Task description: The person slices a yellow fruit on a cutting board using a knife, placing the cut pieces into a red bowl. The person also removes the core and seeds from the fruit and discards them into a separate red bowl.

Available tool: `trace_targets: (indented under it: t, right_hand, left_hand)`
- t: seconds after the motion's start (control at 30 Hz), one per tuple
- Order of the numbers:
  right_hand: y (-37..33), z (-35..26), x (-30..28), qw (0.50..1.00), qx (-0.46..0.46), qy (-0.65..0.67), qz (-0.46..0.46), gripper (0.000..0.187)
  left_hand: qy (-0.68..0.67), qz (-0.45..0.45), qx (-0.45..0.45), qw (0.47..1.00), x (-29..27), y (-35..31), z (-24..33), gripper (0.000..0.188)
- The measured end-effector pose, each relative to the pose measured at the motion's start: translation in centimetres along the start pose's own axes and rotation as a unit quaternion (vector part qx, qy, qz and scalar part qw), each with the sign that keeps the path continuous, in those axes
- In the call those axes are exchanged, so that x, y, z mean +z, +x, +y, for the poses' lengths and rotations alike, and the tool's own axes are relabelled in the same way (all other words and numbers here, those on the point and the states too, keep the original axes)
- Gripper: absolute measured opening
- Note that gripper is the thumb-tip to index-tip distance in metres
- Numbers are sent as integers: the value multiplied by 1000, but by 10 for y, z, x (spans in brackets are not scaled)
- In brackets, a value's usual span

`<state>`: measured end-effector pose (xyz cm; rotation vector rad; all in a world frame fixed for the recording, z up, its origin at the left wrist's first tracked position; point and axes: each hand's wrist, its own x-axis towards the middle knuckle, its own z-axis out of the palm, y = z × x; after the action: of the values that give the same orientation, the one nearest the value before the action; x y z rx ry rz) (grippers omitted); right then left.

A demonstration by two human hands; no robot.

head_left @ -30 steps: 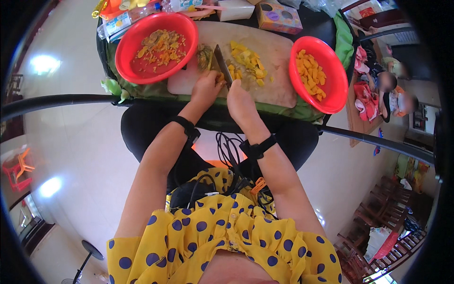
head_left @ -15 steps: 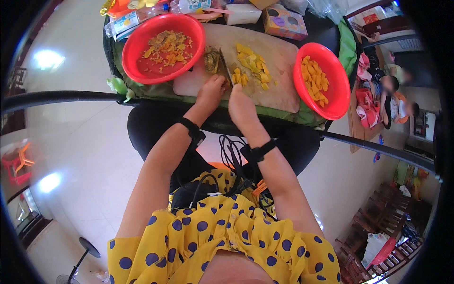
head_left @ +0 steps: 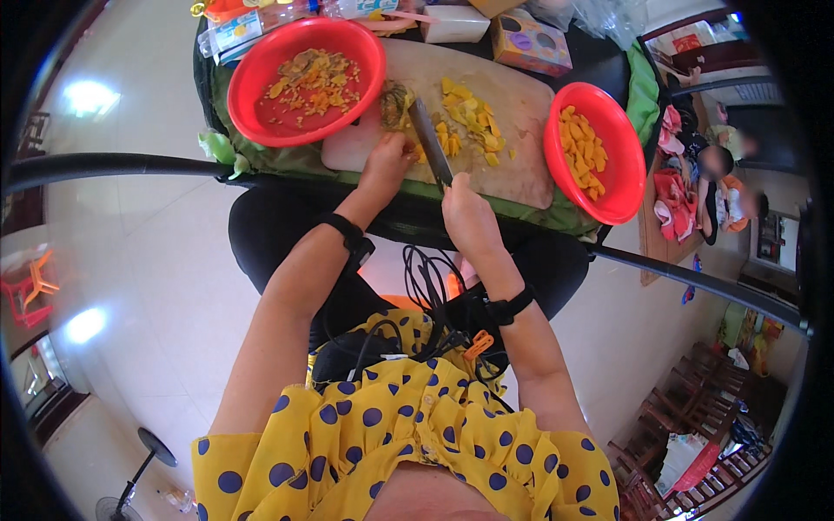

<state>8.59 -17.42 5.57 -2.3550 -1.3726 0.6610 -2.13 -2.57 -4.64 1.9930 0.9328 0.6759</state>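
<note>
My right hand (head_left: 470, 215) grips a knife (head_left: 429, 139) by its handle, the dark blade slanting away and left over the cutting board (head_left: 524, 139). My left hand (head_left: 387, 165) rests at the board's near edge with fingers curled together; what they pinch, if anything, is hidden. Just beyond its fingertips lies a green-skinned chunk of what looks like pumpkin (head_left: 393, 106), left of the blade. Small yellow-orange cut pieces (head_left: 448, 139) sit right of the blade, touching or close to it. Behind them is a heap of yellow-green parings (head_left: 469, 111).
A red bowl (head_left: 248, 111) at left holds seeds and pulp. Another red bowl (head_left: 627, 165) at right holds orange cut pieces. Bottles (head_left: 234, 33), a white box (head_left: 455, 24) and a patterned box (head_left: 532, 43) stand behind the board. Several people sit far right.
My right hand has moved right and toward me with the knife, whose blade has turned to show its flat side. My left hand has shifted slightly left, fingers still curled.
</note>
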Motion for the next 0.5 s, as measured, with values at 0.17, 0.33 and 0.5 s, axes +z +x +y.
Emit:
trace_targets:
  t: [0.17, 0.33, 0.5]
  right_hand:
    - [8, -12, -2, 995, 77, 26, -56, 18]
    - [12, -29, -4, 994, 75, 35, -77, 27]
    - [22, -16, 25, 998, 42, 27, -42, 32]
  left_hand:
    - [18, -15, 21, 999, -2, 0, 4, 17]
    - [46, -25, 51, 997, 2, 2, -4, 13]
    - [88, -38, 53, 994, 5, 5, -7, 14]
